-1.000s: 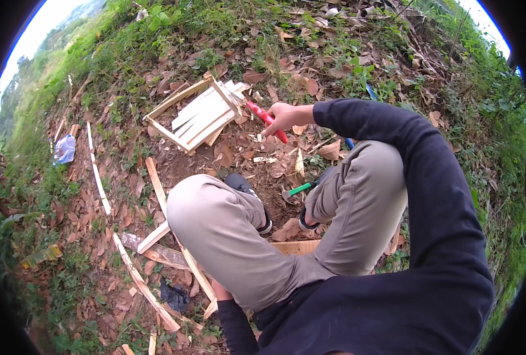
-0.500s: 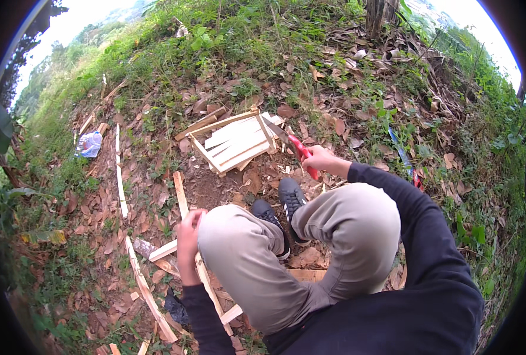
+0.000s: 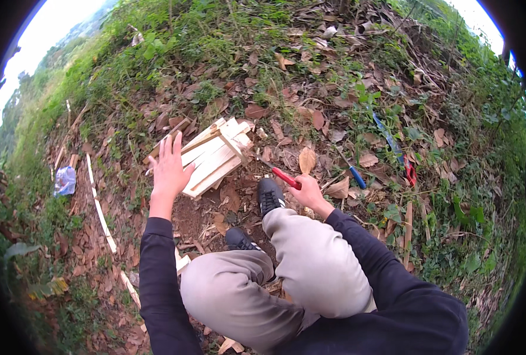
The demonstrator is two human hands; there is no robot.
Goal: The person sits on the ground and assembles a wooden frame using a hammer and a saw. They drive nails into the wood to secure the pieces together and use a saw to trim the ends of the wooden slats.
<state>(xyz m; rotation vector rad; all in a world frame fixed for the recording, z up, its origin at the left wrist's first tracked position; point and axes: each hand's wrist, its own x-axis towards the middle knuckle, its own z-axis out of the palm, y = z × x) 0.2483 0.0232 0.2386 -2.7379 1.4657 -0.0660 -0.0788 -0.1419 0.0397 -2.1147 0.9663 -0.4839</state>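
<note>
Wooden frame (image 3: 233, 147), seemingly joined, its pale slats (image 3: 211, 168) apparently unfastened, is lying on leafy ground (image 3: 193, 214) as the left hand (image 3: 170, 173) is holding empty fingers spread at its left end, the right hand (image 3: 308, 191) gripping a red-handled tool (image 3: 286, 177).

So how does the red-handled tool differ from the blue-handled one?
The red-handled tool is in the right hand; the blue-handled tool lies among leaves. The red-handled tool's grip looks longer than the blue-handled tool's. Both point forward and to the left.
</note>
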